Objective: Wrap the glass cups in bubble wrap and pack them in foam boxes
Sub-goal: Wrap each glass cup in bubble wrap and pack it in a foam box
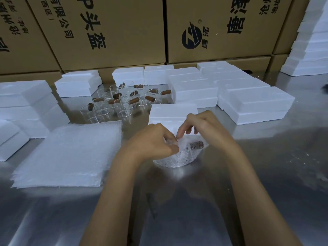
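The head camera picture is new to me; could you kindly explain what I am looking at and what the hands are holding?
This is one view, from a camera worn on a person's head, looking down at their two bare arms. No machine is involved. The left hand and right hand together fold a bubble wrap sheet around a glass cup; its brown handle shows through the wrap. On the steel table lie a stack of bubble wrap sheets on the left, a cluster of unwrapped glass cups behind, and white foam boxes around them. Large cardboard cartons stand at the back.
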